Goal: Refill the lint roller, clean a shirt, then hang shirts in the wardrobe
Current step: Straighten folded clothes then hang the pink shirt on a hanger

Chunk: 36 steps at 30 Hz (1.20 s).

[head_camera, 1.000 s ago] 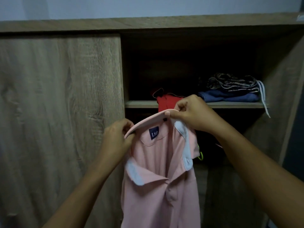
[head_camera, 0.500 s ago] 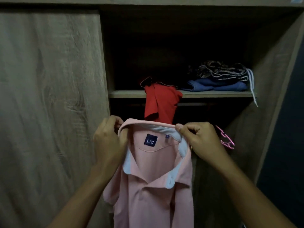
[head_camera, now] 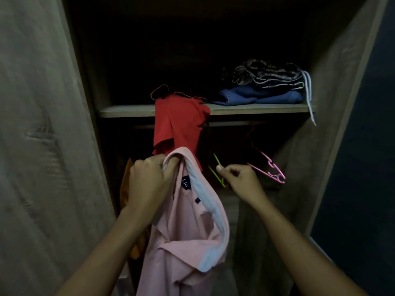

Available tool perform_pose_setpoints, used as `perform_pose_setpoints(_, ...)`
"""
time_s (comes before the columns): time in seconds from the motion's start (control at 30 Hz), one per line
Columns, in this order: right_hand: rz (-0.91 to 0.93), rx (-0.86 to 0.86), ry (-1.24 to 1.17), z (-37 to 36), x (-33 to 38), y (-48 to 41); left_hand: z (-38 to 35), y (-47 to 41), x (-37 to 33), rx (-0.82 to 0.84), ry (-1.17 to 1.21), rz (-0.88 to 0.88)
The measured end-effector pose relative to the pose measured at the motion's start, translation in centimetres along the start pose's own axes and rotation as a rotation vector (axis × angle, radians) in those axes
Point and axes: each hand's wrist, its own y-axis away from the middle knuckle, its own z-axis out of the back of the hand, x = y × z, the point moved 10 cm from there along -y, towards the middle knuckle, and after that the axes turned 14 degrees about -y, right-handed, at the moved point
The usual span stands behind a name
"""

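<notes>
A pink polo shirt (head_camera: pixel 188 236) with a pale collar hangs from my left hand (head_camera: pixel 147 182), which grips its collar in front of the open wardrobe. My right hand (head_camera: pixel 237 178) has left the shirt and is at a green hanger (head_camera: pixel 217 169) inside the wardrobe, fingers curled beside it; whether they hold it I cannot tell. A red shirt (head_camera: pixel 177 124) on a hanger droops from the shelf edge (head_camera: pixel 256 108) just above my hands. A pink hanger (head_camera: pixel 269 169) hangs to the right of my right hand.
Folded blue and patterned clothes (head_camera: pixel 265 86) are stacked on the shelf's right side, with a white cord dangling. The wooden sliding door (head_camera: pixel 42 146) fills the left. An orange garment (head_camera: pixel 126 189) hangs behind my left hand. The wardrobe's right wall (head_camera: pixel 320 124) is near.
My right hand let go of the pink shirt's collar and moved right to the green hanger. The shirt now hangs from my left hand alone. The view moved closer into the wardrobe.
</notes>
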Motion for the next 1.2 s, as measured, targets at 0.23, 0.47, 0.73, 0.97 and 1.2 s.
perform_pose_setpoints(0.23, -0.104, -0.068, 0.273, 0.5, -5.0, -9.9, -3.1, -1.6, -1.2, 0.095, -0.164, 0.020)
perform_pose_setpoints(0.47, -0.232, 0.013, 0.408, -1.5, -8.9, -13.5, -6.0, -2.1, -1.0, 0.174, -0.207, 0.139)
perform_pose_setpoints(0.73, -0.150, -0.120, 0.149, 0.2, -9.4, -14.9, -7.7, -2.5, -2.0, 0.129, -0.230, 0.178)
perform_pose_setpoints(0.97, 0.028, -0.060, 0.085, 2.8, -7.9, -10.1, -8.2, -2.2, -2.6, 0.093, -0.216, 0.211)
perform_pose_setpoints(1.2, 0.151, -0.107, -0.029, 6.5, -6.7, 0.2, -6.7, -1.0, -3.5, 0.094, -0.184, 0.219)
